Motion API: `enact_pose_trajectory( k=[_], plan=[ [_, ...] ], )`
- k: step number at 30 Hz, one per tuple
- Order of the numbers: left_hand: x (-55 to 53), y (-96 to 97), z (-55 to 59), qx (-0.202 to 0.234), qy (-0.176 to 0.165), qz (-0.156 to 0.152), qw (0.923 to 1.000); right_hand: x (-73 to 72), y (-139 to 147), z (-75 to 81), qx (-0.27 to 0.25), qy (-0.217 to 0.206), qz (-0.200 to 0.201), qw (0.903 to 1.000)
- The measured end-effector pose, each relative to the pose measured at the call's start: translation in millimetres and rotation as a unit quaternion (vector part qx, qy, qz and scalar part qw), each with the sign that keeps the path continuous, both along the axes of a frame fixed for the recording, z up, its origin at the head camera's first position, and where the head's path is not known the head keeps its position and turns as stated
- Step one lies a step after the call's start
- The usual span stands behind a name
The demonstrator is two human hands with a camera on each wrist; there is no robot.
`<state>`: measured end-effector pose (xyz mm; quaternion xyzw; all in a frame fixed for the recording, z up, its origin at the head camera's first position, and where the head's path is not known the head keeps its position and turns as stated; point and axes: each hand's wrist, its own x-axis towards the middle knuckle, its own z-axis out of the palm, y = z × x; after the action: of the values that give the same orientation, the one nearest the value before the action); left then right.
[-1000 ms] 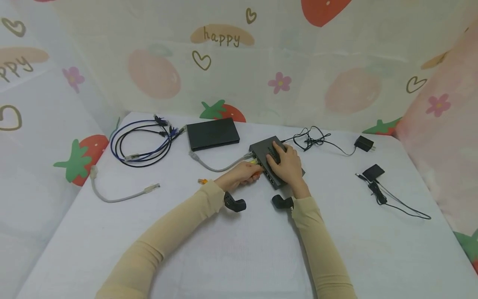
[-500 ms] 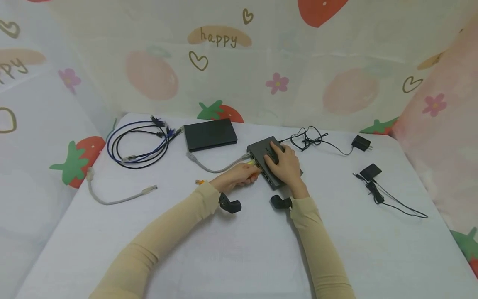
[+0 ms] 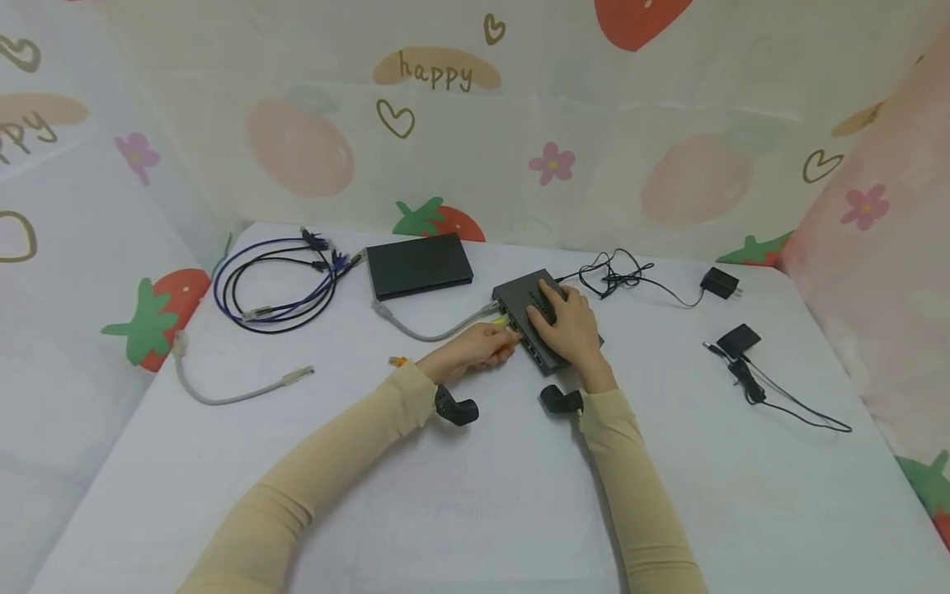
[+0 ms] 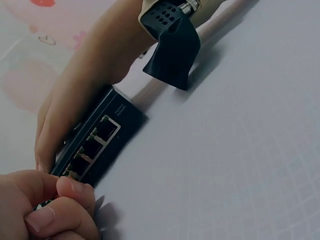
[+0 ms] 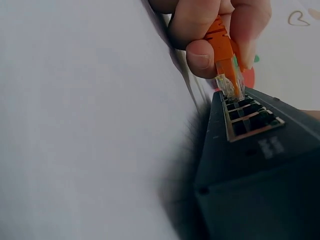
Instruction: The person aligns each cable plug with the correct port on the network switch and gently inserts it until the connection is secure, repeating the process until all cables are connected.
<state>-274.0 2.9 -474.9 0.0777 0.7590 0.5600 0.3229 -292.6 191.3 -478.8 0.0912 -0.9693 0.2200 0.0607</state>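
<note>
A dark grey network switch (image 3: 517, 289) lies angled in the middle of the table, with a row of ports along its left side. My left hand (image 3: 475, 346) pinches an orange network cable plug (image 5: 220, 42) by its body. In the right wrist view the plug's clear tip meets the port row (image 5: 250, 117); how deep it sits cannot be told. On top of the switch rests my right hand (image 3: 570, 330), fingers spread. The cable's other orange end (image 3: 398, 361) shows beside the left sleeve. A grey cable (image 3: 445, 337) runs from the switch's far port.
Behind to the left lie a black flat box (image 3: 420, 267) and coiled blue and black cables (image 3: 278, 313). A loose grey cable (image 3: 230, 402) is at the left. To the right are a black power adapter (image 3: 719, 283) with its cord and a second adapter (image 3: 738, 340).
The view shifts slightly. My left hand keeps hold of the orange plug at the ports, and my right hand stays on the switch.
</note>
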Motion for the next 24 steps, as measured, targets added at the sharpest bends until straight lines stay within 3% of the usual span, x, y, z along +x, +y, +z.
enact_pose_trajectory(
  k=[7, 16, 24],
  plan=[
    [-2.5, 0.3, -3.6, -0.025, 0.044, -0.032, 0.9982, 1.7, 0.6, 1.4, -0.003, -0.005, 0.001, 1.0],
    [-2.4, 8.1, 3.5, -0.089, 0.113, -0.033, 0.989, 1.0, 1.6, 3.1, -0.005, 0.002, 0.002, 1.0],
    [-1.6, 12.5, 4.3, -0.122, 0.14, -0.034, 0.982, 1.8, 0.4, 3.4, -0.016, -0.004, 0.007, 0.9998]
  ],
)
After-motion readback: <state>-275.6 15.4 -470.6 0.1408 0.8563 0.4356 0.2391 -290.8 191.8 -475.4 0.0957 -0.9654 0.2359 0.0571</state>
